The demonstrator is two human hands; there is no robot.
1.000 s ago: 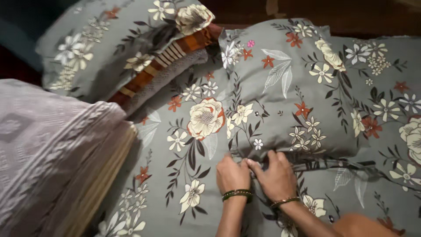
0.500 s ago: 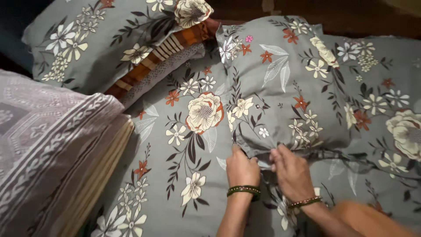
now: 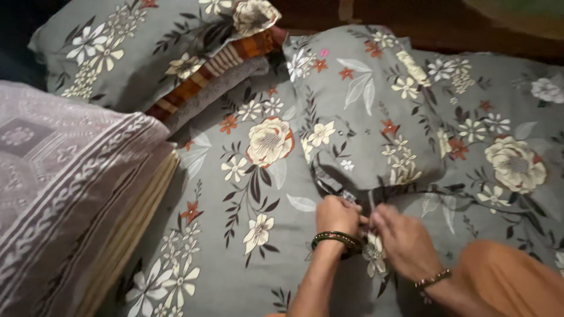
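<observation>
Pillow [image 3: 364, 111] in grey floral cover lies just beyond both hands, its near edge pinched between the curled fingers of the left hand [image 3: 336, 216] and right hand [image 3: 405, 240], which touch each other; beneath spreads the matching floral sheet [image 3: 235, 246], with a folded lilac blanket [image 3: 64, 194] far left and another pillow [image 3: 135, 53] beyond that
</observation>
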